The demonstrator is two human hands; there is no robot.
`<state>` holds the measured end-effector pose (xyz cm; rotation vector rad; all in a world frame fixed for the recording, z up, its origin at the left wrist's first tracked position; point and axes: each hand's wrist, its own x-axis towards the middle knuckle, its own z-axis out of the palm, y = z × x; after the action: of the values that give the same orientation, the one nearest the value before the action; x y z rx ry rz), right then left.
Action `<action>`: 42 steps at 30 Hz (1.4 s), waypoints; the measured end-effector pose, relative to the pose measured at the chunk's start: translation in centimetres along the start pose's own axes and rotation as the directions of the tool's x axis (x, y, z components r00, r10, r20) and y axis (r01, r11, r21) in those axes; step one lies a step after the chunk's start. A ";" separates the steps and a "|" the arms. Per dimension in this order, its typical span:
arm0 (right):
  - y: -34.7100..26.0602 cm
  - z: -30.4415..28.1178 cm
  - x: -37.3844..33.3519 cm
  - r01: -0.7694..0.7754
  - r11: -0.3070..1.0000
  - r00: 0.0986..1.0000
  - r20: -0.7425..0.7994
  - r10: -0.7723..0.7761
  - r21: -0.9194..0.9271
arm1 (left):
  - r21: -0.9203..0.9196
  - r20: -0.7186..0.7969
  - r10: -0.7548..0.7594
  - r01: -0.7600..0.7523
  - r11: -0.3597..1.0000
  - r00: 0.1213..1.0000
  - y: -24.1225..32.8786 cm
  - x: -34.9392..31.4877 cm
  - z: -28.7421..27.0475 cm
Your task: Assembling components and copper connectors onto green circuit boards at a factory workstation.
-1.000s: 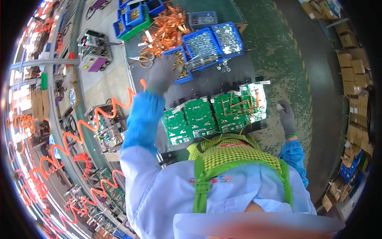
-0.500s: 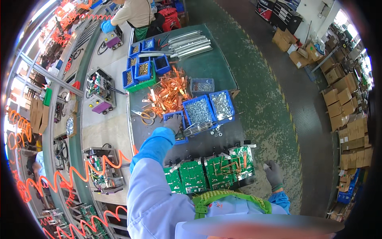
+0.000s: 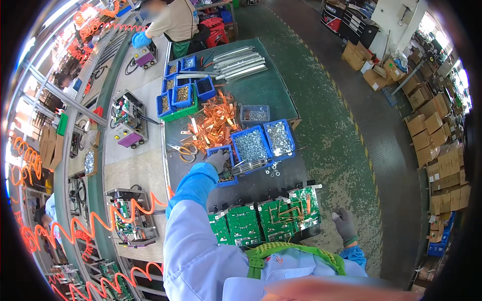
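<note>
My left hand [image 3: 217, 160], in a grey glove below a blue sleeve cover, reaches into a small blue bin [image 3: 228, 182] of small dark fasteners. Its fingertips are hidden among the bin's contents, so their grip does not show. Out to the right, beside the bench edge, my gloved right hand [image 3: 345, 226] hangs with its fingers curled in and nothing visible in them. Between my arms, green circuit boards [image 3: 242, 223] stand in a row close to my body; copper strips [image 3: 296, 209] cross the right-hand ones. A silver screwdriver-like tool [image 3: 251, 165] rests across the bins.
Bins of silver nuts [image 3: 250, 144] and washers [image 3: 279, 138] adjoin the left hand's bin. Behind lie copper pieces [image 3: 216, 120], scissors [image 3: 185, 151] and metal bars [image 3: 240, 63]. Orange coiled hoses [image 3: 115, 213] hang at left. A person [image 3: 173, 22] works at the far end.
The scene sits slightly lower in the picture. My left hand stays at the same bin, and my right hand keeps its place by the bench edge. The far person has shifted a little.
</note>
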<state>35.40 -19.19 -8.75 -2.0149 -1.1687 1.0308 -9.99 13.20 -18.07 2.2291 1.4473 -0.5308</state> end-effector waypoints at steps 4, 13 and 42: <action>1.9 -0.3 -0.3 0.001 1.000 1.000 0.003 -0.001 0.031 | 0.035 0.045 0.033 -0.034 0.999 0.998 0.2 0.2 -0.4; 3.0 -1.1 -1.4 -0.084 0.993 0.996 0.006 0.083 0.086 | 0.037 0.109 0.027 -0.031 0.999 0.994 -0.4 1.2 0.1; -3.0 -3.1 1.5 0.033 0.999 0.995 0.096 -0.037 0.037 | -0.393 -0.096 -0.213 0.160 0.905 0.972 -2.9 -3.6 -4.4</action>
<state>37.21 -16.86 -5.24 -1.9290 -1.2227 1.1352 -13.66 13.95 -12.95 1.8573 1.6811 -0.1324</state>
